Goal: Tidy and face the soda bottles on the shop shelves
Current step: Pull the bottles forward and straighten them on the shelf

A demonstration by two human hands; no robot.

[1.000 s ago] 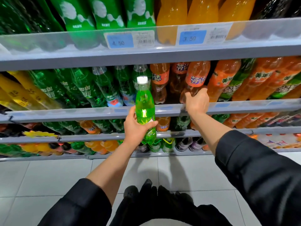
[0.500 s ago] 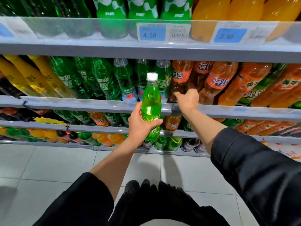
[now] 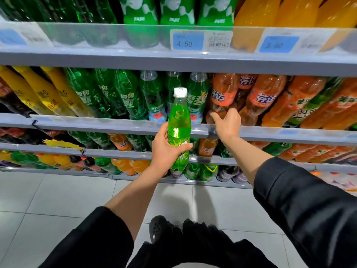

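My left hand [image 3: 166, 151] grips a bright green soda bottle [image 3: 179, 126] with a white cap, upright in front of the second shelf. My right hand [image 3: 227, 120] reaches over the shelf rail [image 3: 116, 126] and touches the lower part of an orange soda bottle [image 3: 223, 95] with spread fingers. Just left of that bottle stand green soda bottles [image 3: 197, 97] with white lettering. More orange bottles [image 3: 264, 99] fill the shelf to the right.
Yellow bottles [image 3: 48, 91] lean at the shelf's left end. The upper shelf [image 3: 173, 60] carries green and orange bottles behind price tags [image 3: 188, 42]. Two lower shelves hold mixed small bottles. A tiled floor [image 3: 48, 200] and my dark shoe [image 3: 157, 227] lie below.
The view has swung left and tilted up. My right hand has moved from the shelf rail up onto the orange bottle, its fingers now spread. My left hand keeps holding the green bottle.
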